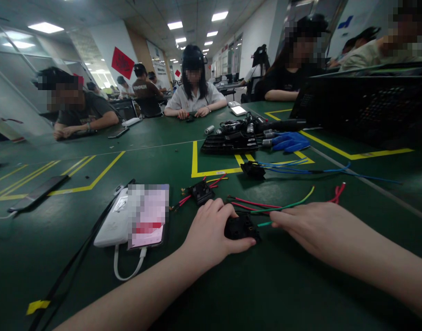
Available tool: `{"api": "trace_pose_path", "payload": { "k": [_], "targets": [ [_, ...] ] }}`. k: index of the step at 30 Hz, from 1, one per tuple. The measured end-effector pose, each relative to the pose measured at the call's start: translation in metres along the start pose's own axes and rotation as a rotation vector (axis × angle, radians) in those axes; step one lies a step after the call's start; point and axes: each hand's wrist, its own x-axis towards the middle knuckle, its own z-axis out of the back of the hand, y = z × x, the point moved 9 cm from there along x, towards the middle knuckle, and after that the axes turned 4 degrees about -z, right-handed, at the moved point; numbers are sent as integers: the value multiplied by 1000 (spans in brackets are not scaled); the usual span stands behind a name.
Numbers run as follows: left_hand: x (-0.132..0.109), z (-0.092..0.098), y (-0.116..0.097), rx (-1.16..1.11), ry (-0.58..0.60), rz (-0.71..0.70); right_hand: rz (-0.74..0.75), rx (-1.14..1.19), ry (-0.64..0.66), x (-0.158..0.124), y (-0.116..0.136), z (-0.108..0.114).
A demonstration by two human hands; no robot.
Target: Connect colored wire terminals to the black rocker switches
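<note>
My left hand [211, 230] is closed around a black plastic block [241, 227], thumb on its near side and fingers at its far side. My right hand [307, 225] pinches a green wire [264, 224] just right of the block. Whether that wire's end sits inside the block, I cannot tell. Several red wires [248, 203] and a green wire with a yellow end [297, 205] lie just behind my hands. Another black block [200, 191] with red and yellow wires rests beyond my left hand. A third black block [253, 169] with blue wires lies farther back.
To the left are a white power bank [118, 220] and a phone [151, 216] joined by a white cable. Black trays and tools [230, 142] with a blue cloth-like item [291, 142] lie at the back. A large black case [362, 110] stands right. People sit around the table.
</note>
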Motion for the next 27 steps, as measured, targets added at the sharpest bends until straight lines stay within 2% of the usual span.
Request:
{"api": "trace_pose_path", "payload": {
  "k": [3, 8, 11, 16, 18, 21, 25, 27],
  "targets": [
    [-1, 1, 0, -2, -4, 6, -43, 33, 99, 0, -3, -18],
    [0, 3, 0, -13, -11, -3, -32, 26, 90, -2, -3, -19],
    [0, 3, 0, -8, -8, -1, -4, -13, 29, -2, -2, -7],
    [0, 3, -4, 15, 4, 2, 155, -108, -223, -6, 15, 33],
    [0, 3, -4, 23, 11, 2, 186, -108, -254, -8, 18, 39],
    [0, 2, -3, 27, 14, 1, 143, -66, -174, -7, 10, 29],
    [0, 3, -2, 20, -5, -15, -23, 31, 60, -1, -7, -5],
    [0, 4, -3, 20, -10, -15, -51, 69, 123, 0, -8, -16]
  ]
}}
